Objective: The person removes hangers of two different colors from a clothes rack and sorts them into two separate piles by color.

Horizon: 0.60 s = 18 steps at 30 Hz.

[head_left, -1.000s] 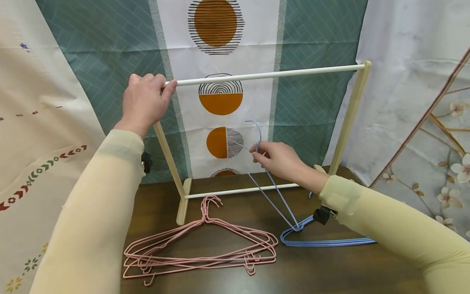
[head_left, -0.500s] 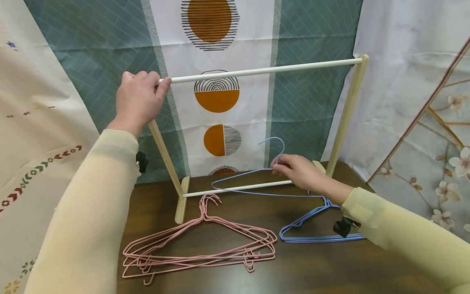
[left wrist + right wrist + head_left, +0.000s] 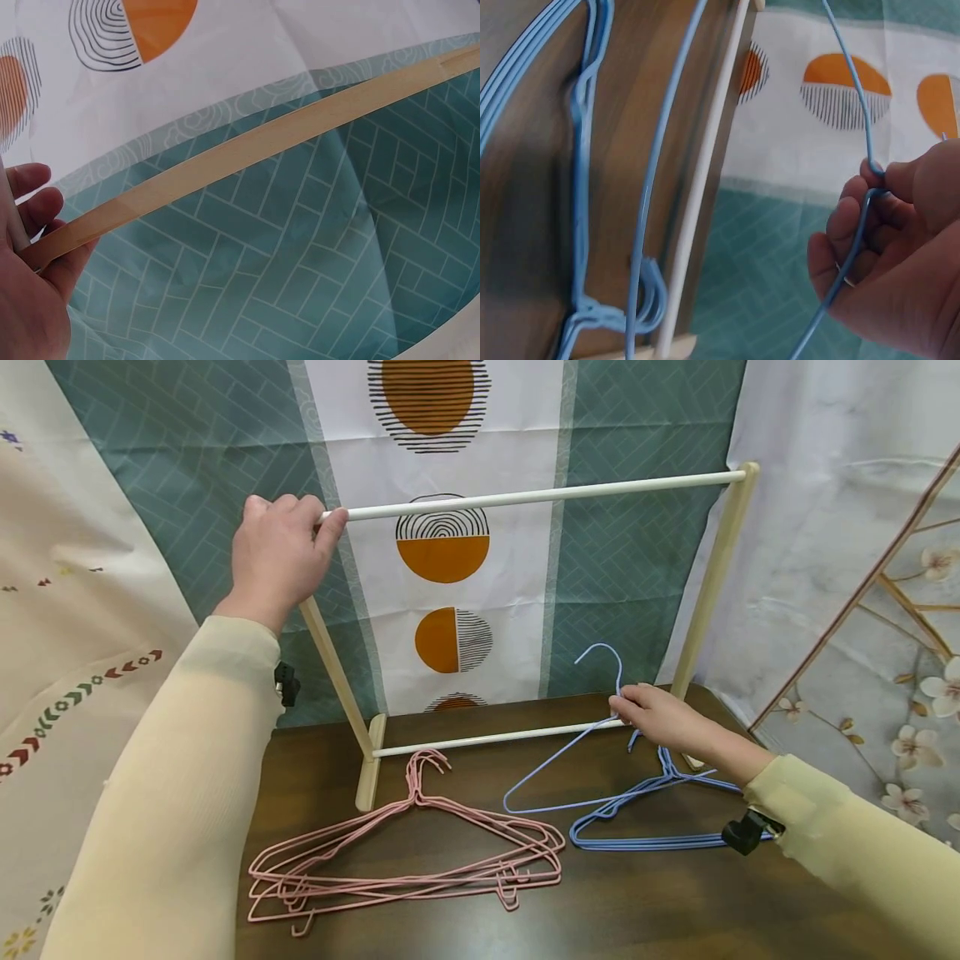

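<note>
My left hand (image 3: 279, 556) grips the upper left corner of a small wooden garment rack, fingers over the end of its white top rail (image 3: 540, 495). In the left wrist view the fingers curl round the top of the wooden upright (image 3: 225, 161). My right hand (image 3: 663, 718) pinches a blue wire hanger (image 3: 551, 758) at the neck below its hook. That hanger is held up in front of the rack's right side, below the top rail, its hook pointing left. Under it, a stack of blue hangers (image 3: 645, 843) lies on the table, partly hidden by the right forearm.
Several pink hangers (image 3: 420, 887) lie overlapped on the brown table (image 3: 600, 910) at front left, hooks toward the rack. A white lower rail (image 3: 480, 742) joins the rack's feet near the table. Patterned cloth (image 3: 637, 577) hangs behind, with a floral panel (image 3: 862, 693) at right.
My right hand has moved right and a little down with the blue hanger, which has swung clear of its earlier slanting position to hang more upright. The left hand keeps its hold on the rack.
</note>
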Each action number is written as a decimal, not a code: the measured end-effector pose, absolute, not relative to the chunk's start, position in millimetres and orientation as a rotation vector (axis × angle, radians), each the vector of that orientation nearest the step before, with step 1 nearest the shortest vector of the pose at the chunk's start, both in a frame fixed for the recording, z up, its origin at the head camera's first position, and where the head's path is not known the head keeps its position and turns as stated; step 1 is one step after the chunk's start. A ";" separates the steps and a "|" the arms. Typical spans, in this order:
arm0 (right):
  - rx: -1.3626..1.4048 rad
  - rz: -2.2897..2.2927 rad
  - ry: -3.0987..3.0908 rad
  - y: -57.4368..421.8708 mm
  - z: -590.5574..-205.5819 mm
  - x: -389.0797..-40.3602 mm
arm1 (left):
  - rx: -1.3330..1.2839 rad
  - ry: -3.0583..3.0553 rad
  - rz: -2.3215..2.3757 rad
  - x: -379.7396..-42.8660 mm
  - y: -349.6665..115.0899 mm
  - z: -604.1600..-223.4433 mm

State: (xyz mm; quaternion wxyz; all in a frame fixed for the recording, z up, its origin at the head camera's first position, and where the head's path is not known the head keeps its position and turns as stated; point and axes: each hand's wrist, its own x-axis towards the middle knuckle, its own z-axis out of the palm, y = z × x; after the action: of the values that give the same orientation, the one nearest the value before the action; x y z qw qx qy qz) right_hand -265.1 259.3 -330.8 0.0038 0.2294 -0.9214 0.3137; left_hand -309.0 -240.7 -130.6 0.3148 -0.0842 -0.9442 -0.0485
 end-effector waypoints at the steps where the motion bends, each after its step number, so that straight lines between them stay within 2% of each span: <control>1: 0.709 0.960 -2.890 263.5 -332.6 -265.2 | -0.222 -2.487 -0.128 -309.1 -240.5 -130.4; 9: 0.541 0.900 -2.964 300.8 -350.6 -267.8 | -0.224 -2.492 -0.127 -308.5 -239.1 -129.3; 18: 0.527 0.949 -3.073 333.2 -367.1 -267.1 | -0.207 -2.503 -0.131 -307.4 -239.2 -129.2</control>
State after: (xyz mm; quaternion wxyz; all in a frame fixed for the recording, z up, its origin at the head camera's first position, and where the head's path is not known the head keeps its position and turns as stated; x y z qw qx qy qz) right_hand -267.1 333.2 -367.1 -0.0587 0.1613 -0.9413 0.2907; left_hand -307.4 -239.2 -129.2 0.3083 -0.0781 -0.9468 -0.0497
